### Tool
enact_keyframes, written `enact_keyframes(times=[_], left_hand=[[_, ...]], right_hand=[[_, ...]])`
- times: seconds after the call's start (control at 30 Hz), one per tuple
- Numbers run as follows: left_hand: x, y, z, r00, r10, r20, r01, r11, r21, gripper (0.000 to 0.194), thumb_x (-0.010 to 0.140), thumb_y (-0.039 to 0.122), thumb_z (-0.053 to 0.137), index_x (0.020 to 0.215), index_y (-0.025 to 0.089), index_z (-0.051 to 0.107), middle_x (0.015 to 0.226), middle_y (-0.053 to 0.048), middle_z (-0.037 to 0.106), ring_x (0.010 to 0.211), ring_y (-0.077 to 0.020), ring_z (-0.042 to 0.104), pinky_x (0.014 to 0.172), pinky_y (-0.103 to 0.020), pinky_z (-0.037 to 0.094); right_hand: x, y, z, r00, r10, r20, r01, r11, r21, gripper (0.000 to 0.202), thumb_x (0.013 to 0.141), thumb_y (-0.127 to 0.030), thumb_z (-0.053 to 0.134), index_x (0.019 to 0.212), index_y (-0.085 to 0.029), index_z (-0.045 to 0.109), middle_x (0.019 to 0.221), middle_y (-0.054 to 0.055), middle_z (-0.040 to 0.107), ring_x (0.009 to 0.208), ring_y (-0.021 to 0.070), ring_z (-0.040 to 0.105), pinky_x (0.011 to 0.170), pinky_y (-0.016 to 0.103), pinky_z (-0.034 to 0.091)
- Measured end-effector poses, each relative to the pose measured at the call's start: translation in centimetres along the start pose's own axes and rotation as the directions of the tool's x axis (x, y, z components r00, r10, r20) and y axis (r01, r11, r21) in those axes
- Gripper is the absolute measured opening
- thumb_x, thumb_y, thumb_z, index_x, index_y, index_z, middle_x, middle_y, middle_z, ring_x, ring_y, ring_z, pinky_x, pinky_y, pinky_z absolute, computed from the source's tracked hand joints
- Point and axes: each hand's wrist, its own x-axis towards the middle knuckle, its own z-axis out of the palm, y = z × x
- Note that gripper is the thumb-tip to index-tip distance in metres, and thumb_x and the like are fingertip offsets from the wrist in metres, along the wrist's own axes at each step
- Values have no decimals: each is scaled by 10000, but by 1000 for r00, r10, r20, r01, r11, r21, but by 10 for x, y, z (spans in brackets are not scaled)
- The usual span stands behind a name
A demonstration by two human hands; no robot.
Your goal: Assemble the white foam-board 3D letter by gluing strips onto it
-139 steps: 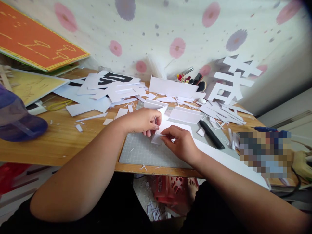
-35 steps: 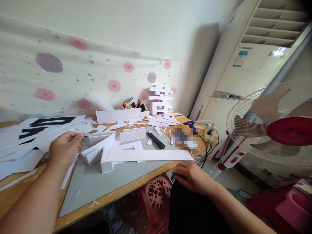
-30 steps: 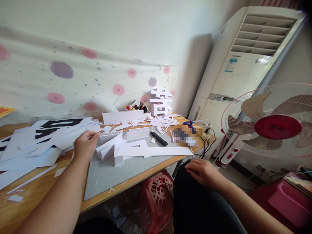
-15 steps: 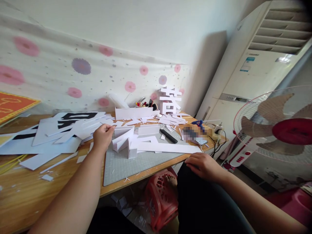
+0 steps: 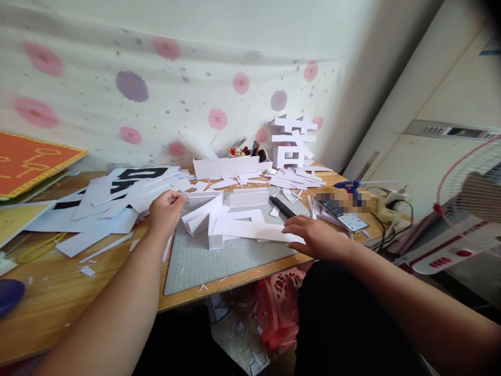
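My left hand (image 5: 167, 211) is closed in a pinch at the left edge of the grey cutting mat (image 5: 238, 261); whatever lies between its fingertips is too small to make out. Just right of it, a folded white foam-board piece (image 5: 201, 214) stands on edge on the mat. A long white strip (image 5: 250, 228) runs rightward from there. Over that strip's right end hovers or rests my right hand (image 5: 313, 236), fingers stretched and slightly apart. A black utility knife (image 5: 282, 207) lies just beyond its fingertips. Behind stands an upright white piece (image 5: 249, 197).
White offcuts (image 5: 295, 178) litter the table's back. A white box (image 5: 227, 167) of tools and a built white character (image 5: 293, 143) stand near the wall. At right are a blue glue gun (image 5: 349, 189), a phone (image 5: 354, 222) and a fan (image 5: 469, 209). Printed sheets (image 5: 105, 201) lie left.
My right hand has moved from my knee up over the white strip on the table. The view has tilted down and swung left. My left hand stays pinched beside the folded piece.
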Motion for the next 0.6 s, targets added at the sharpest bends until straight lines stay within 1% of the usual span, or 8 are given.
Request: enact_keyframes(times=[0.13, 0.3, 0.37, 0.4, 0.47, 0.53, 0.57, 0.6], left_hand=[[-2, 0, 1, 1000, 9, -6, -9, 1000, -20, 232, 700, 423, 647, 734, 206, 572, 536, 31, 503, 462, -120, 431, 438, -233, 326], [-14, 25, 3, 998, 65, -8, -65, 998, -4, 204, 744, 400, 632, 759, 206, 573, 549, 32, 503, 479, -118, 453, 477, -239, 381], [-18, 47, 7, 992, 107, 68, -109, 994, 24, 199, 744, 394, 641, 764, 201, 596, 616, 13, 565, 562, -137, 534, 571, -260, 459], [-19, 59, 10, 975, 147, 169, -161, 985, 68, 198, 750, 393, 630, 770, 197, 613, 655, 2, 591, 604, -150, 563, 607, -274, 477], [-18, 85, 18, 884, 208, 419, -305, 936, 177, 197, 767, 395, 623, 805, 206, 668, 756, -11, 656, 715, -173, 615, 693, -290, 490], [-14, 105, 27, 693, 207, 691, -481, 847, 228, 203, 798, 388, 596, 864, 231, 707, 886, -16, 704, 849, -196, 643, 804, -311, 484], [-12, 112, 31, 601, 191, 776, -550, 804, 227, 216, 805, 391, 591, 899, 246, 720, 936, -13, 715, 900, -204, 646, 846, -319, 471], [-10, 115, 34, 540, 176, 823, -588, 779, 219, 238, 819, 392, 582, 955, 258, 724, 994, -10, 719, 950, -208, 645, 880, -320, 460]], right_hand=[[36, 4, 7, 994, -46, 100, 46, 999, 3, 470, 890, -325, 641, 1316, -127, 614, 1339, 194, 606, 1211, 334, 583, 1012, 473, 476], [58, 7, 21, 989, -76, 125, 72, 997, 39, 492, 876, -327, 653, 1321, -124, 600, 1224, 196, 666, 1115, 345, 641, 916, 458, 520], [61, 11, 26, 993, -64, 97, 60, 997, 50, 505, 843, -304, 680, 1312, -132, 607, 1151, 182, 688, 1060, 340, 662, 877, 430, 529], [61, 14, 28, 995, -59, 75, 55, 996, 63, 529, 819, -295, 697, 1316, -140, 604, 1136, 175, 686, 1022, 328, 674, 858, 411, 534], [60, 19, 30, 999, -40, 31, 37, 994, 105, 616, 769, -278, 724, 1354, -158, 572, 1163, 166, 661, 914, 287, 696, 802, 375, 545], [59, 23, 28, 1000, -16, -10, 17, 989, 149, 698, 729, -263, 737, 1392, -178, 533, 1199, 156, 628, 797, 245, 698, 731, 357, 553], [57, 25, 27, 999, -12, -33, 17, 986, 164, 713, 721, -255, 736, 1398, -191, 523, 1205, 148, 617, 757, 231, 692, 699, 353, 552], [56, 26, 26, 998, -17, -65, 28, 985, 172, 713, 716, -250, 732, 1396, -204, 521, 1197, 138, 614, 731, 222, 685, 671, 349, 548]])
